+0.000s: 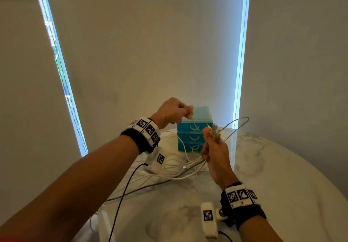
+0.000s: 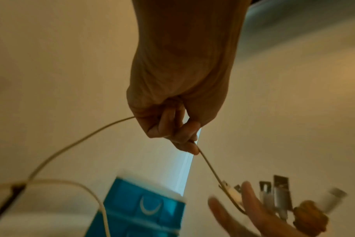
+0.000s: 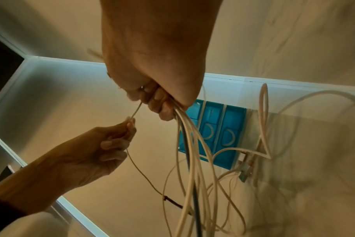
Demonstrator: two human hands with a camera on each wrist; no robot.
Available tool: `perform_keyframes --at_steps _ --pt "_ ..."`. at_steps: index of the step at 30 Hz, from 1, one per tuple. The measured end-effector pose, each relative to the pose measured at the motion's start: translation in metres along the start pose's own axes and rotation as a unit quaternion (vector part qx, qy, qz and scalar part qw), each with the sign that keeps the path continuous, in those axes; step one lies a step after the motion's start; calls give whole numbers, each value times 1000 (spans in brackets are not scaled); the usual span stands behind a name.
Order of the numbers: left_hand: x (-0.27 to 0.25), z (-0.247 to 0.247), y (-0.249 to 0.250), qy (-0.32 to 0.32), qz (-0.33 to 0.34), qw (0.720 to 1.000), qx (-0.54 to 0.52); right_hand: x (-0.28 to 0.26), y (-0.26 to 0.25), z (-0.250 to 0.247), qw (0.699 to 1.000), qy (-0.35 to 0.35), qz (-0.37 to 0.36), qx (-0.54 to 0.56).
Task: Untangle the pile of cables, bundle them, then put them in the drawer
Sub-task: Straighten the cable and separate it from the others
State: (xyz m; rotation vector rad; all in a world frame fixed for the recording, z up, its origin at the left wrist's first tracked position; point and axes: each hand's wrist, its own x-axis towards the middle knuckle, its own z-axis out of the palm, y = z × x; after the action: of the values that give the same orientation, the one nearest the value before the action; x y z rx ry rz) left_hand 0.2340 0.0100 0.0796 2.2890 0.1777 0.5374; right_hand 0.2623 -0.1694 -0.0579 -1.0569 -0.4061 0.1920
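Above the table my right hand [image 1: 208, 143] grips a bunch of white and grey cables [image 1: 185, 168]. Their plug ends [image 1: 215, 132] stick up out of the fist, and the rest trails down onto the marble table [image 1: 278, 189]. My left hand [image 1: 187, 110] is raised in front of the blue drawer unit [image 1: 199, 113] and pinches one thin white cable [image 1: 194, 125] that runs down to the right hand. The left wrist view shows this pinch [image 2: 194, 148], the plugs [image 2: 280, 192] and the shut drawers [image 2: 146, 206]. In the right wrist view the bunch [image 3: 192, 152] hangs from the right hand [image 3: 159, 104].
The three-drawer unit stands at the table's far edge with all drawers shut. A grey cable loop [image 1: 243, 121] arches to the right of the hands. Loose cable runs lie across the table's left half. A black lead [image 1: 122, 194] hangs under my left forearm.
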Motion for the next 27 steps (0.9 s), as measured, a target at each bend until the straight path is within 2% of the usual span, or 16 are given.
perform_keyframes --at_steps 2,3,6,8,10,11,12,13,15,16,18,19,22,24,25,27 --pt "6 -14 6 64 29 998 4 -1 1 -2 999 -5 17 -35" --pt "9 -20 6 89 35 995 -28 -1 0 -3 999 -18 27 -37" --pt "10 -32 2 153 3 970 -186 -2 -11 -4 997 -73 26 2" --pt "7 -40 -1 175 -2 962 -208 -1 -19 -6 998 -66 12 17" --pt "8 -48 -12 132 34 989 -57 0 -23 -12 999 -36 18 18" --pt "8 -52 -18 100 50 992 57 1 -22 -16 999 -21 19 20" --pt "9 -57 -24 88 56 981 164 3 -22 -19 999 -7 20 30" --pt "11 -64 -28 105 62 966 227 5 -22 -22 999 9 20 45" --pt "11 -81 -31 146 77 959 232 8 -23 -26 995 48 24 84" --pt "10 -88 -34 124 85 966 212 8 -23 -28 993 67 25 97" --pt "2 -90 -35 -4 100 969 228 7 -24 -28 991 93 15 90" --pt "0 -87 -39 -50 101 956 272 5 -25 -27 993 96 11 75" --pt "-3 -80 -55 -108 38 922 369 3 -23 -22 996 86 5 37" --pt "-6 -78 -63 -158 6 930 331 2 -22 -21 996 84 8 26" --pt "-11 -78 -65 -176 -7 945 275 1 -22 -22 996 82 8 28" --pt "-14 -76 -69 -158 -39 968 189 2 -24 -23 996 77 9 40"
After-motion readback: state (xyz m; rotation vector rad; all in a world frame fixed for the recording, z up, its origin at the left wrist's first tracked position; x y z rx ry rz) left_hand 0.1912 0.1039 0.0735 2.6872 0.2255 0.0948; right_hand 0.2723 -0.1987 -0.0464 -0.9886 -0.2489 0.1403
